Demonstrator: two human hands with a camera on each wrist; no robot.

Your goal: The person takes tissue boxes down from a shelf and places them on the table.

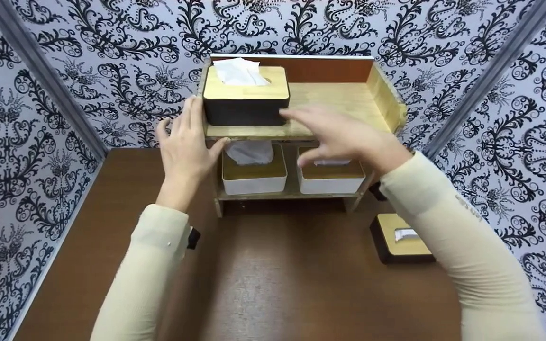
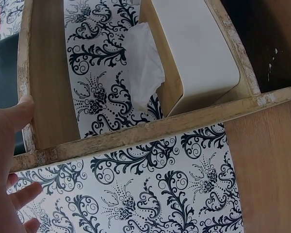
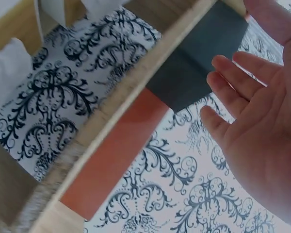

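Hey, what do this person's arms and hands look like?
The left sleeve and right sleeve are long, cream-coloured and fairly close-fitting, ending in cuffs. Small greyish marks, too blurred to read, run along the right one. The left hand and right hand are bare, with no gloves visible.

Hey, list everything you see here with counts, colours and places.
Shelf: 1, pale wood, reddish back, on the table
Black boxes: 2, wood-coloured lids, one on the shelf's upper left, one on the table at right
White boxes: 2, brown tops, lower shelf level
Tissues: 4 showing, white, one per box
Table: 1, brown, below
Walls: 3, white with black scrolls, back and sides
Corner strips: 2, grey, between walls
Left hand: 1, bare, shelf's left end
Right hand: 1, bare, before the shelf
Sleeves: 2, cream, both arms
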